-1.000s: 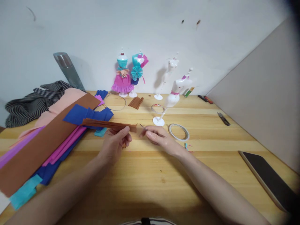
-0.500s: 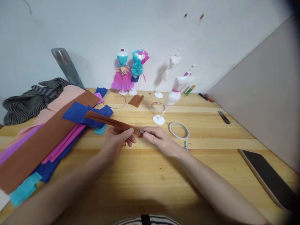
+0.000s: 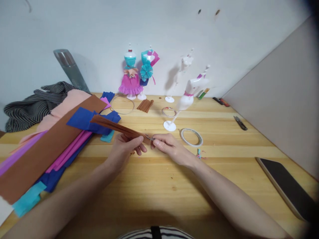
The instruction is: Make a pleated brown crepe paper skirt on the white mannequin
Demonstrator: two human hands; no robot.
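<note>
A folded strip of brown crepe paper (image 3: pixel 117 127) is pinched in my left hand (image 3: pixel 123 147), between thumb and fingers. It slants from the blue paper at upper left down to my right hand. My right hand (image 3: pixel 165 146) is closed on small scissors (image 3: pixel 149 137), whose thin metal blades lie at the right end of the strip. My fingers hide the scissors' handles. Just under my left fingers lies a small brown scrap (image 3: pixel 132 152). On the left, a wide band of brown crepe paper (image 3: pixel 50 149) rests among blue, pink and purple sheets.
Two small dress forms (image 3: pixel 131 76) in paper clothes stand by the wall. A white dress form (image 3: pixel 190 94) leans right, near a roll of tape (image 3: pixel 191 137). A wire hoop (image 3: pixel 123 104) and folded brown paper (image 3: pixel 145 106) lie behind. At right are a phone (image 3: pixel 284 186) and a cutter (image 3: pixel 240 123).
The view has shifted slightly. The scissor blades still lie at the strip's right end, and both hands keep their grip in nearly the same place.
</note>
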